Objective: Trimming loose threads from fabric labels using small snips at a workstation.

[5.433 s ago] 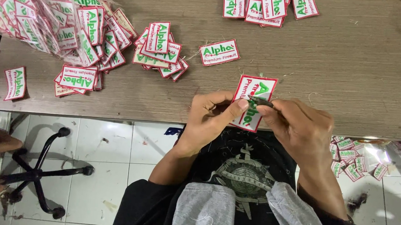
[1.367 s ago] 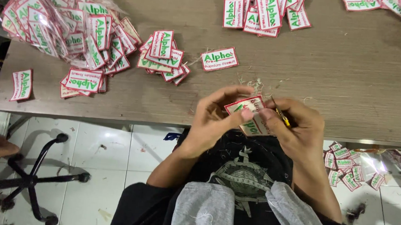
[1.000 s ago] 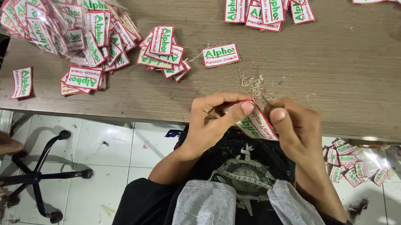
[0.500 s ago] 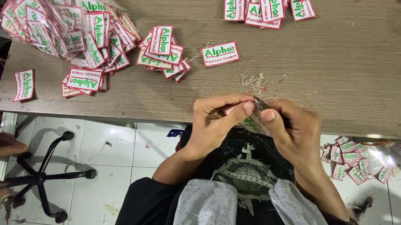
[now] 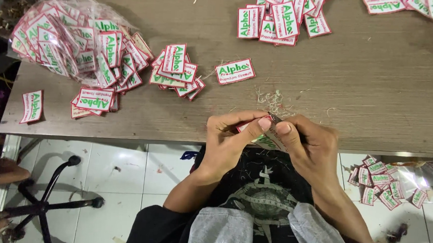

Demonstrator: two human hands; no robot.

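Both hands [image 5: 270,145] pinched on one red-edged white patch [image 5: 270,140] — clear bagful [image 5: 66,40] far left.

Both hands meet just below the chest, close together with thumbs almost touching; the left hand [image 5: 228,137] curls its fingers inward, thumb stretched to the right; the right hand [image 5: 307,144] bends over, thumb and forefinger pinched together; both bare forearms slant back toward the body, elbows apart.
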